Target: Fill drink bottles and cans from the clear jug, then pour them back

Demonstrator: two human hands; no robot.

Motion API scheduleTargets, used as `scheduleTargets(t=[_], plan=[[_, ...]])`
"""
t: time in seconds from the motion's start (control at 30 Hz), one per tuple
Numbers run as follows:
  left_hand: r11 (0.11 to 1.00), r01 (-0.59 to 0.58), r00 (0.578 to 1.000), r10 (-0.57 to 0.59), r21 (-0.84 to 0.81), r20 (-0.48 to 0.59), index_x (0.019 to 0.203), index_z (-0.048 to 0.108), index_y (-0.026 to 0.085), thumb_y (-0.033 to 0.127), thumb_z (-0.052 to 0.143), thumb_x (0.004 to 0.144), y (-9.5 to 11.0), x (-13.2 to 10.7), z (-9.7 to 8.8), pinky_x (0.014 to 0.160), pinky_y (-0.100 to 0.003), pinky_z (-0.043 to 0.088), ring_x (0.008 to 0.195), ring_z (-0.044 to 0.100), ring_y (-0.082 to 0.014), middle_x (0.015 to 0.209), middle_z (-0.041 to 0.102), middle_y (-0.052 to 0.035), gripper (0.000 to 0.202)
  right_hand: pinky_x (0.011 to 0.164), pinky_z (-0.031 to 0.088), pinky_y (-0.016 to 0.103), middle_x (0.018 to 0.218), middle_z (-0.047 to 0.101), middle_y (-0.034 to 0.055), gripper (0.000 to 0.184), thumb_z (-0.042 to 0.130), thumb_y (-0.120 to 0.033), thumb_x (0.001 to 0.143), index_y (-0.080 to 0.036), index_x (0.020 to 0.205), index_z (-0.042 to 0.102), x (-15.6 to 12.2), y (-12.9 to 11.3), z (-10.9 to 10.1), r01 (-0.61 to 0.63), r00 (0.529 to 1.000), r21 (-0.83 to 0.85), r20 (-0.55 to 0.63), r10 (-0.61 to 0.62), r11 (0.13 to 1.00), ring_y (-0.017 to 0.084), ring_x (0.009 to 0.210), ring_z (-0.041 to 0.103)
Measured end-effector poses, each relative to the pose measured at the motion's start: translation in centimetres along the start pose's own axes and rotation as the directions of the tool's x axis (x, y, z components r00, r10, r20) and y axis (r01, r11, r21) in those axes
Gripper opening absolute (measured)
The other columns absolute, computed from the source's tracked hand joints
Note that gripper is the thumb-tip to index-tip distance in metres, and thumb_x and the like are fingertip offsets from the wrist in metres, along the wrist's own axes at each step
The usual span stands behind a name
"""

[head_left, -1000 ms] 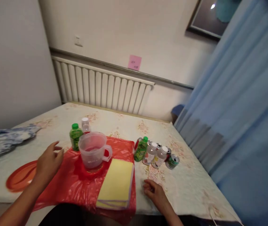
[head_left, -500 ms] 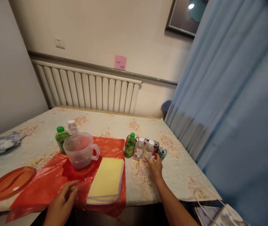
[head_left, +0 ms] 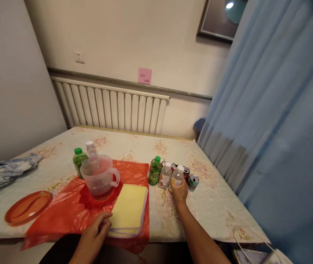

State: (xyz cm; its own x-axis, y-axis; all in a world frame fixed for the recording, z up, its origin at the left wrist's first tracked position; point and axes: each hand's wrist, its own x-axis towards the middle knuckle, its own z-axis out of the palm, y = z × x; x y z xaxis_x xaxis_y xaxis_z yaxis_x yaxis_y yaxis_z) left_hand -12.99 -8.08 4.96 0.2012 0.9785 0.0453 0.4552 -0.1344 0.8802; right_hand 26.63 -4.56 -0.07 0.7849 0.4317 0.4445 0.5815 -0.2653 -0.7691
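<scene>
My right hand [head_left: 179,193] is wrapped round the lower part of a clear white-capped bottle [head_left: 178,175], which stands on the floral cloth. Beside it are another clear bottle [head_left: 165,176] with a white cap and a green-capped green bottle [head_left: 154,172]. A teal can [head_left: 193,182] stands just right of the hand; several other cans show partly behind the bottles. My left hand [head_left: 96,231], empty with loosely bent fingers apart, is close to the left edge of a flat yellow stack [head_left: 129,207] with pale edges.
On a red plastic sheet [head_left: 63,220], a translucent handled jug [head_left: 98,179] stands over a red dish. Behind it are a green bottle [head_left: 79,161] and a clear bottle [head_left: 91,149]. An orange-red lid [head_left: 28,208] and blue-white fabric [head_left: 6,173] lie left. A blue curtain [head_left: 269,110] hangs right.
My right hand has closed round the clear bottle from beside it. My left hand has moved right, from near the jug to the yellow stack. The view has shifted slightly left.
</scene>
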Motion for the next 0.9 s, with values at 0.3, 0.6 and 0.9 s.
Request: scheduleTargets(t=[0.3,0.6,0.9], plan=[[0.969,-0.244,0.949,0.248,-0.044,0.196,0.101,0.063,0.019,0.034,0.051,0.083,6.5,1.5,5.0,0.065,-0.028,0.047,0.067,0.06,-0.0184,0.078,0.065,-0.0034,0.026,0.083,0.051,0.038,0.107,0.067,0.0157,0.056,0.067,-0.039,0.065,-0.013,0.114,0.057,-6.9,-0.7,-4.2,0.129,0.971,0.129,0.187,-0.152,0.983,0.03,0.098,0.064],[0.724,-0.655,0.727,0.527,0.215,0.441,0.14,0.036,0.028,0.02,0.055,0.084,15.3,3.4,8.5,0.095,-0.035,0.045,0.115,0.055,-0.0239,0.138,0.045,-0.009,0.059,0.094,0.05,0.037,0.117,0.066,0.0121,0.062,0.069,-0.026,0.063,-0.016,0.122,0.055,-12.0,-1.1,-6.3,0.229,0.874,0.296,0.357,-0.329,0.927,0.028,0.109,0.062],[0.447,-0.817,0.566,0.5,0.365,0.656,0.112,0.053,0.021,0.024,0.059,0.082,17.4,4.2,10.3,0.079,-0.031,0.049,0.097,0.059,-0.0232,0.107,0.061,-0.007,0.03,0.092,0.051,0.039,0.114,0.068,0.0124,0.065,0.072,-0.027,0.06,-0.015,0.121,0.056,-12.6,-0.7,-6.6,0.085,0.889,0.342,0.397,-0.226,0.936,0.029,0.106,0.064]])
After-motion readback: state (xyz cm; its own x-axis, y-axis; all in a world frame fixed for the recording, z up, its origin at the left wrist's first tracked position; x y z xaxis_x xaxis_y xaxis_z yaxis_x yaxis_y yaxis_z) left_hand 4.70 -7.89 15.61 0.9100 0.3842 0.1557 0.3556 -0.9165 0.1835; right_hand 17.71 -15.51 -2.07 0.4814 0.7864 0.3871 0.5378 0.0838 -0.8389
